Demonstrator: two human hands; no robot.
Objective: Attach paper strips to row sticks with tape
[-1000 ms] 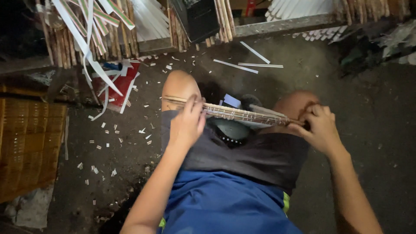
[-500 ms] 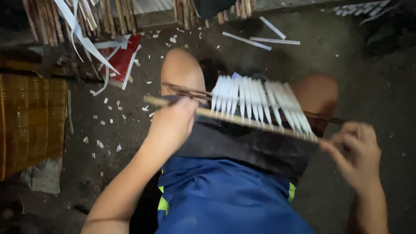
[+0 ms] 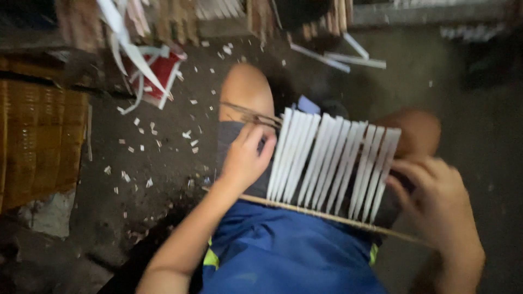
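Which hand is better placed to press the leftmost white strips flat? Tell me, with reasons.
Probably the left hand: its fingers already rest at the left edge of the row of white strips above the thin stick. The right hand grips the far right end.

Dim scene, light from above on lap, heavy motion blur, dark edges.

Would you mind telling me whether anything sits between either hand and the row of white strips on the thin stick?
Nothing visible does. The left hand already rests its fingers against the left edge of the row of white flat strips bound along a thin wooden stick, and the right hand touches the right end, though that side is blurred.
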